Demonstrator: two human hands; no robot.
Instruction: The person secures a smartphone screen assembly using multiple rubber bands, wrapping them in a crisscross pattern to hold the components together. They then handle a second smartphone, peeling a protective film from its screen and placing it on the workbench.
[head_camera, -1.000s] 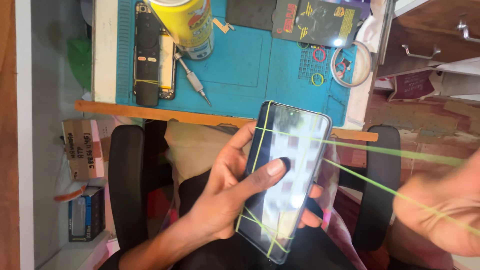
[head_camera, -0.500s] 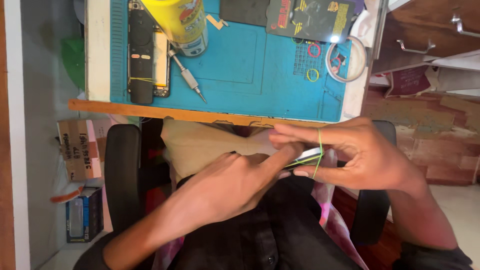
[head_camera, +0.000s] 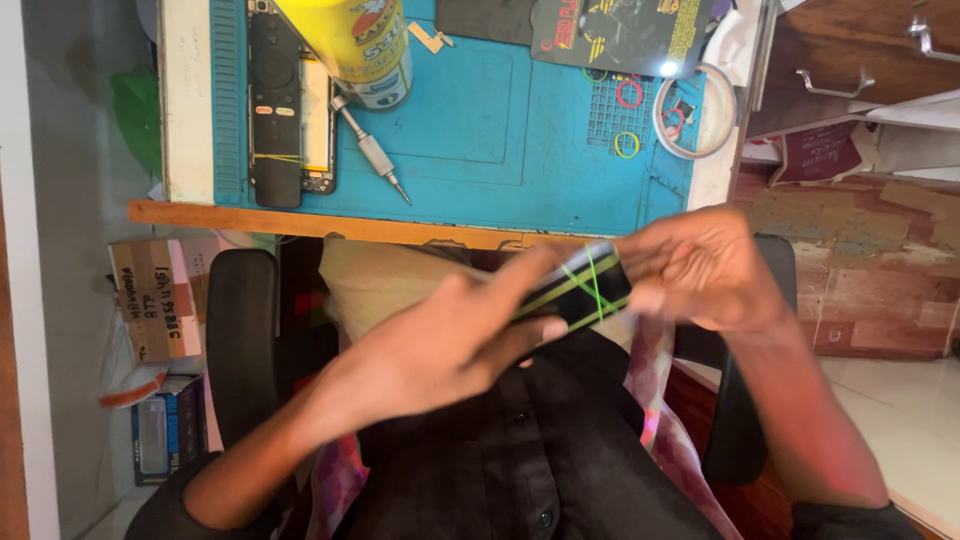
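Since half a second ago the phone (head_camera: 578, 292) has tipped a little flatter between the hands and the right hand (head_camera: 700, 268) has drawn in closer over its far end. The left hand (head_camera: 440, 345) grips the phone from below, fingers stretched along its edge; the right hand is closed around the other end, though blur hides just how its fingers sit. Green rubber bands (head_camera: 592, 280) cross over the phone's dark body. The phone is above the person's lap, just in front of the wooden desk edge (head_camera: 300, 222). On the blue mat (head_camera: 480, 120) lie a remote control (head_camera: 274, 100), a screwdriver (head_camera: 372, 150) and a yellow can (head_camera: 362, 45), well apart from the hands.
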